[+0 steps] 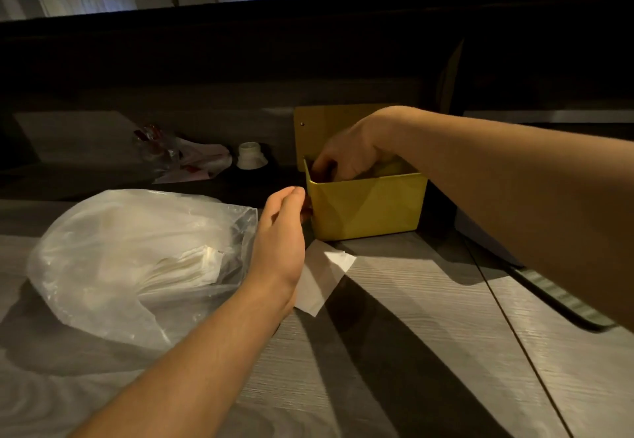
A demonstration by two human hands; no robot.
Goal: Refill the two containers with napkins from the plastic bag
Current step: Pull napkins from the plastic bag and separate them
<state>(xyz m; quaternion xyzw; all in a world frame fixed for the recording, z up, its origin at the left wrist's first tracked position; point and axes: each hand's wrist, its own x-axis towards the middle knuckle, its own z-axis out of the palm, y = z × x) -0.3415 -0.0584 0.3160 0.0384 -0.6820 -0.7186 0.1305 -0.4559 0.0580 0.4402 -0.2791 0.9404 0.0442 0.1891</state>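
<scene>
A yellow container [370, 207] stands on the grey wood-grain table, its tall back plate rising behind it. My right hand [343, 156] reaches down into its open top with fingers curled; what they hold is hidden in the dark inside. My left hand [281, 228] rests against the container's left wall, fingertips touching its corner. A clear plastic bag [137, 259] with a stack of white napkins [185, 266] inside lies to the left. One loose white napkin [322, 276] lies flat on the table just in front of the container, partly under my left wrist.
At the back left lie a crumpled clear wrapper [161, 149] with red print and a small white cap-like object [250, 156]. A dark raised counter wall runs across the back. A dark-edged tray or device [562, 297] lies along the right side under my right forearm.
</scene>
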